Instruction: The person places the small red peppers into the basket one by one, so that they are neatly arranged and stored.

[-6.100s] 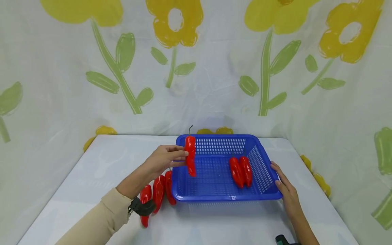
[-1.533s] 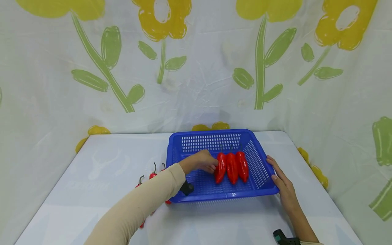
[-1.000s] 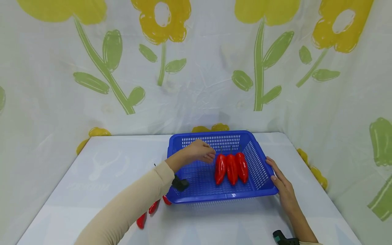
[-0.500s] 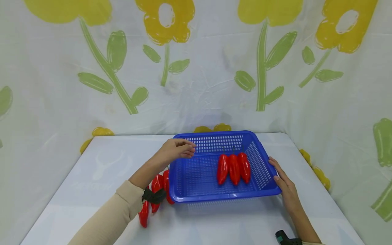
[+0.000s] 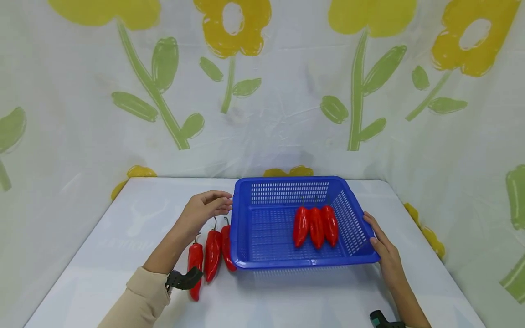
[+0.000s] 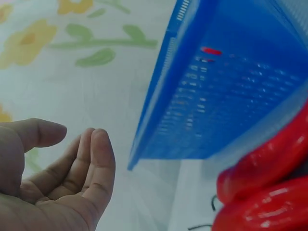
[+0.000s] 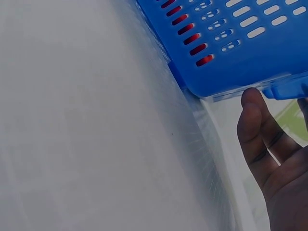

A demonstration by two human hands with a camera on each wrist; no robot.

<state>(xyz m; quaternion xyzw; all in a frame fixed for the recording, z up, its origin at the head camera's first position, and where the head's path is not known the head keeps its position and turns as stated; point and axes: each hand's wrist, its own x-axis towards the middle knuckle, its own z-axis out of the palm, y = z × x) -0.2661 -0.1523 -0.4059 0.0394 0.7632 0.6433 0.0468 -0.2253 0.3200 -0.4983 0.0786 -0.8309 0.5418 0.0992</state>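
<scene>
My left hand [image 5: 205, 207] hovers just left of the blue plastic basket [image 5: 283, 263], fingers loosely bent and holding nothing. In the left wrist view a gap shows between that hand's thumb and fingers [image 6: 102, 149]. Three red chili peppers [image 5: 213, 255] lie on the table below and beside the left hand, stems pointing away. Inside the basket three more red peppers [image 5: 316, 228] lie side by side toward the right. My right hand [image 5: 387, 253] holds the basket's right rim; in the right wrist view its fingertips [image 7: 251, 96] sit right under the rim.
The white table [image 5: 135, 228] extends to both sides of the basket and in front of it. Behind it hangs a white cloth [image 5: 287, 91] with printed yellow flowers. A dark wrist strap [image 5: 184, 278] sits at the left wrist, close over the leftmost pepper.
A third pepper went into the basket from my left hand, which then let go and moved back left, out past the rim. The right hand stays at the basket's right side.
</scene>
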